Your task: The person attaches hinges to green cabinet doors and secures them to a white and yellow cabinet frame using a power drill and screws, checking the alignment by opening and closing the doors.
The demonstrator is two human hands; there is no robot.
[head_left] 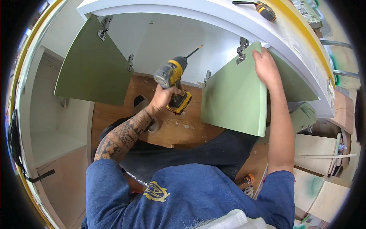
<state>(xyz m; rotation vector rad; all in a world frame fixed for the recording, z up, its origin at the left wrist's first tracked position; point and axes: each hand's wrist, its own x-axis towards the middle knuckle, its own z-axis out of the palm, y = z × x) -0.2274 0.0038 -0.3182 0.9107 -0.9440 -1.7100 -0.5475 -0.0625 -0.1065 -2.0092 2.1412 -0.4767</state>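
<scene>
Wood floor (110, 112): small pale scraps (186, 126) scattered. White cabinet top (291, 40): orange-and-black tool (266, 11).

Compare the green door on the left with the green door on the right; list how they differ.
The left door looks darker in this view; the right door looks paler.
The right grip holds the right door by its edge; neither grip touches the left door.
Both are green, stand open and show two metal hinges.
</scene>
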